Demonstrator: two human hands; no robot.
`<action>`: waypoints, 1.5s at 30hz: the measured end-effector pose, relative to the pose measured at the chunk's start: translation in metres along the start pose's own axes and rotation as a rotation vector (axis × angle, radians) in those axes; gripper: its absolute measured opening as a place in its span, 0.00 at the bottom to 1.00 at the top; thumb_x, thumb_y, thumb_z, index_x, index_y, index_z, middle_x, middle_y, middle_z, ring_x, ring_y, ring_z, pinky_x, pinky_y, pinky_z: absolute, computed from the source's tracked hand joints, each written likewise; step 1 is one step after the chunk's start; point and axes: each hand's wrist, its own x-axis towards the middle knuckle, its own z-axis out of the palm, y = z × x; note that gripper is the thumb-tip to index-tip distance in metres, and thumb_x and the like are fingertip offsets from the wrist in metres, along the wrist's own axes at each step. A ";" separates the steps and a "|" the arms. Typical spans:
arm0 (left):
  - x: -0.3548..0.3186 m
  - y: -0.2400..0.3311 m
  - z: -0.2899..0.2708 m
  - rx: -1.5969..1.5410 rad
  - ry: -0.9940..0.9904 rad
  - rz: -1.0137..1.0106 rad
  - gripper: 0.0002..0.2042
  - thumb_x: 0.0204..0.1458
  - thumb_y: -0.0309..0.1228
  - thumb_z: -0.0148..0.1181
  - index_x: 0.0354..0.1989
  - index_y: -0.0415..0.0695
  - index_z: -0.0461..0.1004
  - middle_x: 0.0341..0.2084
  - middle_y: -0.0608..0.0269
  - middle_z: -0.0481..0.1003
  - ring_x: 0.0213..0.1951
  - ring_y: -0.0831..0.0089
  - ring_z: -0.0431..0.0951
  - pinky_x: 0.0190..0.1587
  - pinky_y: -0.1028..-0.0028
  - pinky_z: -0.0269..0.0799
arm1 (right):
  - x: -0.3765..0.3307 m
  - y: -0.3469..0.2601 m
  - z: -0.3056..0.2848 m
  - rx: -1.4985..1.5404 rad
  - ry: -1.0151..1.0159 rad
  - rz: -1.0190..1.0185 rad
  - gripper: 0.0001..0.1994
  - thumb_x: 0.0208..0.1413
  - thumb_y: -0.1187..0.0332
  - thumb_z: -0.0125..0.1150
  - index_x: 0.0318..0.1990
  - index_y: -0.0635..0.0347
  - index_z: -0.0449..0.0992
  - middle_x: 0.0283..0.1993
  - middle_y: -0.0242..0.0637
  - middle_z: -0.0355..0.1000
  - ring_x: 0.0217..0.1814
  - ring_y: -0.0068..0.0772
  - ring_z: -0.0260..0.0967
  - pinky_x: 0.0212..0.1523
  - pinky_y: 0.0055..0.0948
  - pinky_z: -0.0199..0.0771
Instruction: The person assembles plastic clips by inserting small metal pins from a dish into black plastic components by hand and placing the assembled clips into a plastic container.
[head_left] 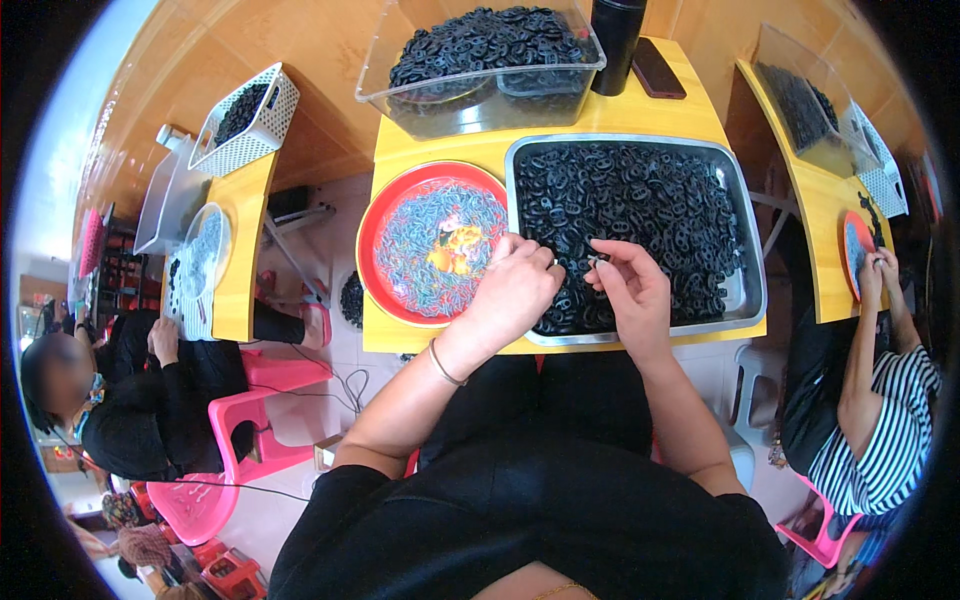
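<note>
My left hand is closed in a pinch between the red plate and the metal tray; what it holds, if anything, is too small to make out. Close by, over the tray, my right hand pinches a small silvery piece between thumb and fingers. The red round plate bears many small thin silvery-grey pieces, with a yellow-orange print showing through. Beside it, the rectangular metal tray is heaped with flat black parts with holes.
Behind stands a clear plastic bin full of black parts, next to a black cylinder and a dark phone. People sit at yellow tables on both sides, with pink chairs. A white basket stands left.
</note>
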 end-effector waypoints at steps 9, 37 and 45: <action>-0.004 -0.007 0.001 -0.024 0.061 0.081 0.03 0.36 0.28 0.54 0.17 0.45 0.69 0.20 0.65 0.67 0.30 0.69 0.70 0.42 0.71 0.60 | 0.001 0.003 0.002 -0.027 -0.027 -0.008 0.11 0.54 0.76 0.49 0.44 0.65 0.69 0.33 0.31 0.68 0.33 0.17 0.66 0.35 0.15 0.66; -0.015 -0.012 -0.003 -1.589 0.189 -0.303 0.05 0.45 0.17 0.56 0.29 0.37 0.67 0.32 0.63 0.73 0.33 0.81 0.73 0.35 0.80 0.70 | -0.004 0.004 0.007 -0.001 -0.135 -0.027 0.09 0.51 0.80 0.50 0.41 0.65 0.71 0.35 0.32 0.68 0.34 0.18 0.67 0.36 0.16 0.68; -0.019 -0.007 -0.007 -1.742 0.171 -0.406 0.05 0.47 0.18 0.55 0.33 0.35 0.73 0.33 0.62 0.73 0.36 0.77 0.75 0.40 0.79 0.72 | -0.003 0.006 0.004 -0.053 -0.131 -0.067 0.10 0.49 0.82 0.52 0.40 0.66 0.71 0.35 0.33 0.67 0.35 0.19 0.67 0.35 0.16 0.67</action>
